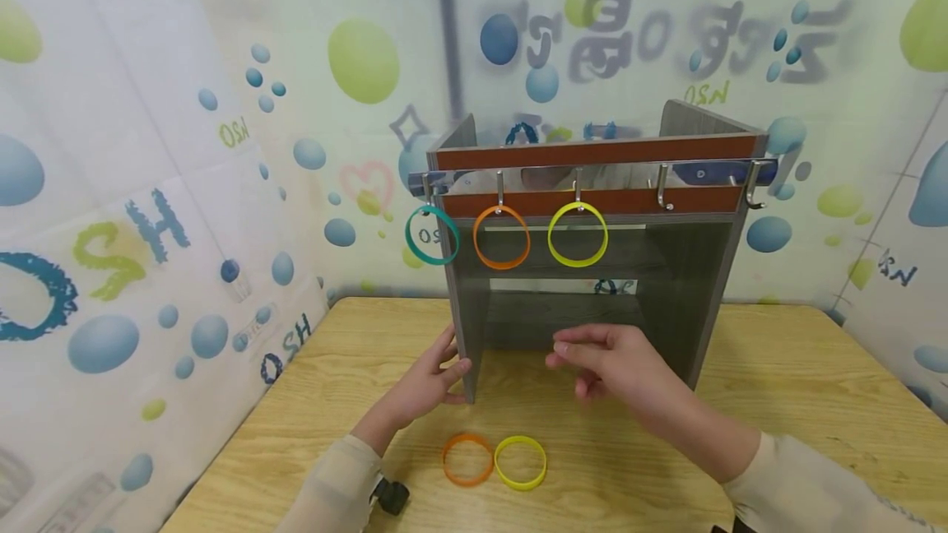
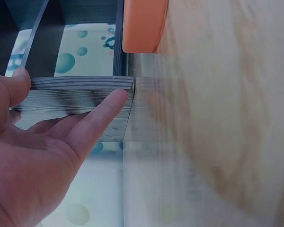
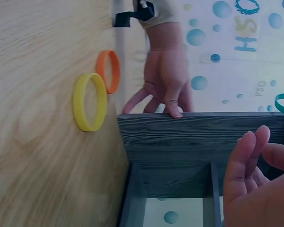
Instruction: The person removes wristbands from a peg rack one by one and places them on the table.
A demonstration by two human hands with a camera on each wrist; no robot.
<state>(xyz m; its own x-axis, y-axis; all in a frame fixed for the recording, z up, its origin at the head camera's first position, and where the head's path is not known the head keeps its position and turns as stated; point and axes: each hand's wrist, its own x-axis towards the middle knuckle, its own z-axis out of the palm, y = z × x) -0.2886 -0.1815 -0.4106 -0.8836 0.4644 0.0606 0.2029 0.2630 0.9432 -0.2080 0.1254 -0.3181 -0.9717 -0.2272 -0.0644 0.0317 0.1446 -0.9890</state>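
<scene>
A dark grey wooden shelf unit [image 1: 685, 294] stands on the table, with a metal hook rail [image 1: 622, 178] across its top front. A teal band [image 1: 409, 243], an orange band [image 1: 502, 266] and a yellow band [image 1: 578, 263] hang from separate hooks. My left hand [image 1: 422, 381] holds the left side panel [image 2: 80, 82] low down, thumb at its front edge and fingers along the outer face. Before the unit's lower opening, my right hand [image 1: 618, 368] hovers with loosely bent fingers and nothing visible in them. It touches nothing.
On the table [image 1: 355, 336], a second orange band [image 1: 467, 483] and a second yellow band [image 1: 521, 486] lie side by side in front of the unit. Two hooks [image 1: 664, 187] at the right carry no band. Patterned curtains [image 1: 222, 146] surround the table's back and sides.
</scene>
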